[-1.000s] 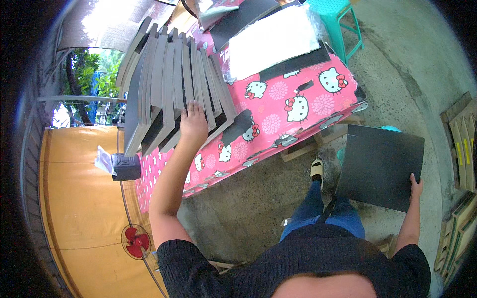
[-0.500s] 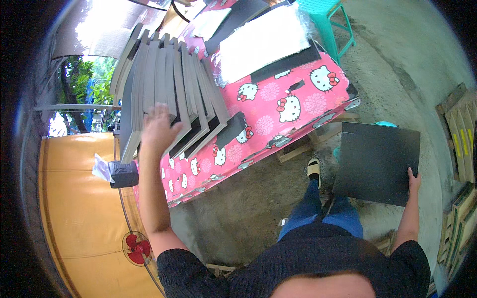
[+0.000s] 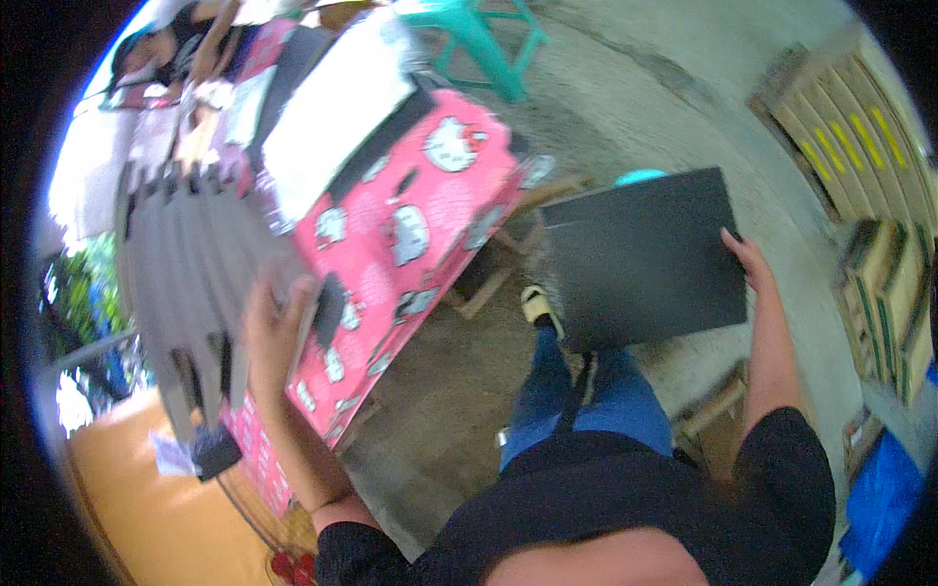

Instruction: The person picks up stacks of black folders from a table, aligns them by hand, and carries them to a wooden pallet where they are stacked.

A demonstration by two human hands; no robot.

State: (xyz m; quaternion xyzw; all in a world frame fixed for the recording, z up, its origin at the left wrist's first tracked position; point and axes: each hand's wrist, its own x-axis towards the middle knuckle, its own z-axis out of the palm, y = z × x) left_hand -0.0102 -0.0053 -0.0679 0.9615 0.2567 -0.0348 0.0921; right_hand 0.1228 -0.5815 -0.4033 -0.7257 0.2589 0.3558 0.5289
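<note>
A dark grey, nearly square flat board [image 3: 645, 264] hangs over my legs. My right hand [image 3: 747, 259] is closed on its right edge, with the thumb showing on the near face. My left hand [image 3: 272, 322] is at the right side of a leaning row of grey boards [image 3: 200, 264] on the pink table [image 3: 430, 171]. Its fingers are spread, slightly blurred, against the last boards of the row; whether they press on them is hard to see.
White sheets in clear plastic [image 3: 342, 107] lie on the table. Behind it stands a green stool [image 3: 479, 44]. Another person [image 3: 210, 44] is at the far left. Stacked boards with yellow marks [image 3: 850, 137] are at the right. A tissue pack [image 3: 210, 449] sits at the table's corner.
My view has turned right, so the table shifts left. My left hand has moved from the top of the row to its right side. The board stays in my right hand, now tilted.
</note>
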